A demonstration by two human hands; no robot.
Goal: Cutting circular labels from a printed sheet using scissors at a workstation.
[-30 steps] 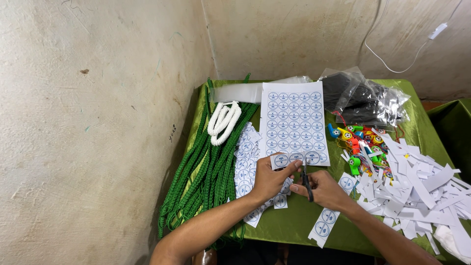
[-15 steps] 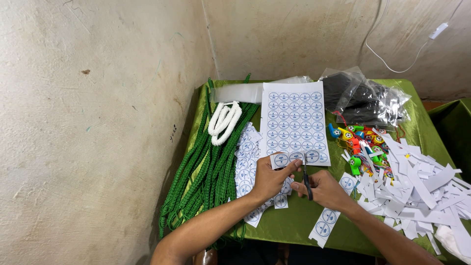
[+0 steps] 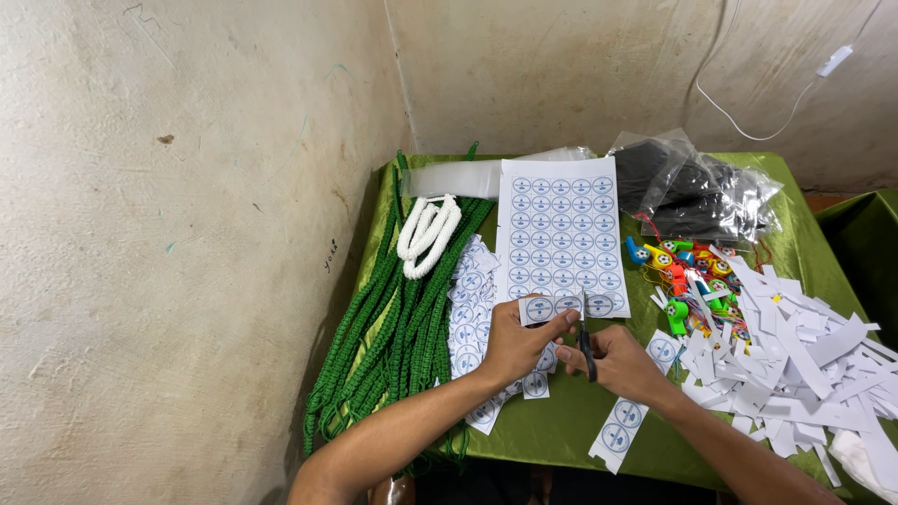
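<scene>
Two hands (scissors (image 3: 586,344)) cutting strip (image 3: 552,308).

A: Light? Soft and even, fairly dim indoor, warm cast on the rough plastered wall (image 3: 187,234). It seems to come from above and the right.

B: Shadows?

A: Dark wedge between the wall and the left edge of the shiny green-cloth desk (image 3: 804,252); faint ones under the hands.

B: Glare?

A: Mild sheen on the cloth, bright glints on the crumpled clear plastic bags (image 3: 697,182). The pile of white paper offcuts (image 3: 795,355) is near blown out.

B: Sharpness?

A: Centre crisp, printed sheet of round blue stickers (image 3: 561,234) readable. Wide-angle bending at the edges; near forearms slightly soft.
</scene>
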